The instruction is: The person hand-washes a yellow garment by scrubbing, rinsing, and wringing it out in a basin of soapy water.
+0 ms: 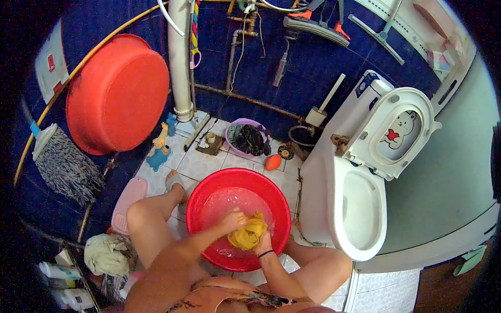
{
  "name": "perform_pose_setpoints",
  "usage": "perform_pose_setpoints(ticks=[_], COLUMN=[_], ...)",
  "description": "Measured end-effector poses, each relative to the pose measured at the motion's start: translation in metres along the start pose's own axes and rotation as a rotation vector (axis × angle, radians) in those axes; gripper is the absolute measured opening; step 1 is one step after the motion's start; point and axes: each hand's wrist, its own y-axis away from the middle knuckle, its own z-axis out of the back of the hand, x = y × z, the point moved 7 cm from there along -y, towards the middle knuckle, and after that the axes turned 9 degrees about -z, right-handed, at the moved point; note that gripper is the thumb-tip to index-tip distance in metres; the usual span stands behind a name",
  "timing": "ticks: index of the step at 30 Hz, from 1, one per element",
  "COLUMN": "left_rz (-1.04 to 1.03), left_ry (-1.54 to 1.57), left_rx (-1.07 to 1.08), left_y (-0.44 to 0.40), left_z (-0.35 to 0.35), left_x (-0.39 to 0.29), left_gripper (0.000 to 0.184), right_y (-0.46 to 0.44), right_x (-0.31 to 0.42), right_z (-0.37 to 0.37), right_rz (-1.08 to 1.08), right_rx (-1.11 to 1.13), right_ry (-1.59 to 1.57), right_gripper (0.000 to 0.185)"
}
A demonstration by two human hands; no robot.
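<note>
A bunched yellow cloth (245, 236) is held over the red basin (194, 211), which contains cloudy, sudsy water (222, 201). My left hand (233, 221) is closed at the cloth's upper left side, its fingers curled against the fabric. On the lower right, my right hand (264, 244) grips the same cloth, with a dark band around the wrist. Some fingertips are hidden by the folds. The basin stands on the tiled floor between my bent legs.
To the right stands a toilet (360, 214) with its lid raised. Beyond the basin sit a purple bin (232, 136) with a black bag and an orange-red object (273, 162). A large red tub (120, 94) and a mop (68, 169) hang at left, above a pink stool (129, 201).
</note>
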Motion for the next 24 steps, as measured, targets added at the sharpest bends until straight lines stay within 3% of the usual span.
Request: perform_pose_setpoints(ticks=[1, 4, 7, 10, 13, 16, 19, 22, 24], left_rz=[-0.134, 0.226, 0.431, 0.7, 1.03, 0.928, 0.87, 0.744, 0.594], left_ry=[-0.064, -0.044, -0.164, -0.098, 0.046, -0.004, 0.594, 1.158, 0.962], left_rx=[0.076, 0.057, 0.195, 0.096, 0.249, 0.294, 0.026, -0.25, -0.172], left_y=[0.009, 0.02, 0.034, 0.048, 0.064, 0.069, 0.062, 0.037, 0.0], left_z=[0.004, 0.094, 0.108, 0.09, 0.055, 0.003, -0.039, -0.053, -0.001], left_x=[0.01, 0.004, 0.012, 0.024, 0.016, 0.02, 0.011, -0.007, -0.062], left_gripper=[0.018, 0.021, 0.034, 0.051, 0.06, 0.058, 0.053, 0.049, 0.036], right_y=[-0.001, -0.006, -0.01, -0.017, -0.004, 0.017, 0.022, 0.02, -0.003], right_x=[0.002, 0.012, 0.017, 0.01, -0.008, -0.018, -0.021, -0.021, -0.016], right_z=[0.0, 0.012, 0.027, 0.048, 0.06, 0.022, 0.023, 0.029, 0.063], right_rz=[0.011, 0.058, 0.129, 0.071, -0.249, -0.352, -0.341, -0.487, -0.341], right_rx=[-0.013, -0.095, -0.248, -0.312, -0.468, -0.375, -0.464, -0.424, -0.328], right_ry=[0.089, 0.42, 0.901, 1.185, 0.791, 0.663, 0.651, 0.434, 0.388], right_gripper=[0.036, 0.037, 0.041, 0.048, 0.056, 0.067, 0.061, 0.053, 0.047])
